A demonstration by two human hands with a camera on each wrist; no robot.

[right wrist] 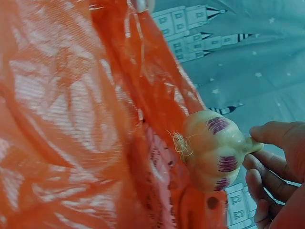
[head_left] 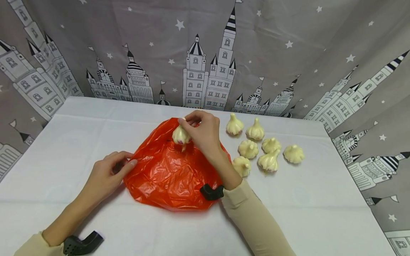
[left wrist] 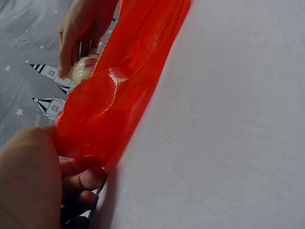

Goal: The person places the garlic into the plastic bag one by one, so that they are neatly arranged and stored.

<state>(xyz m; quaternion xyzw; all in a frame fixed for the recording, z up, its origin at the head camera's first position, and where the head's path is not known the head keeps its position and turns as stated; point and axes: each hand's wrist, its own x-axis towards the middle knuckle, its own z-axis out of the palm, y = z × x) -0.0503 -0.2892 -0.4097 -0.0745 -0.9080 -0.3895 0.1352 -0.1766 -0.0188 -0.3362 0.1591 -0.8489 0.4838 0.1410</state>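
A red plastic bag [head_left: 173,174] lies on the white table, its mouth spread at the far side. My left hand [head_left: 107,172] pinches the bag's left edge between thumb and fingers; the left wrist view shows the film [left wrist: 102,114] pulled up there. Over the bag's mouth, my right hand [head_left: 205,133] holds a garlic bulb [head_left: 180,136] by its stem. In the right wrist view this bulb [right wrist: 214,150] has purple streaks, and its root tuft points toward the bag's opening. Part of the bag is hidden under the right forearm.
Several more garlic bulbs [head_left: 269,160] lie in a loose group right of the bag, the closest beside the right forearm. A grey curtain [head_left: 272,46] printed with castles and stars hangs behind the white tabletop [head_left: 320,209].
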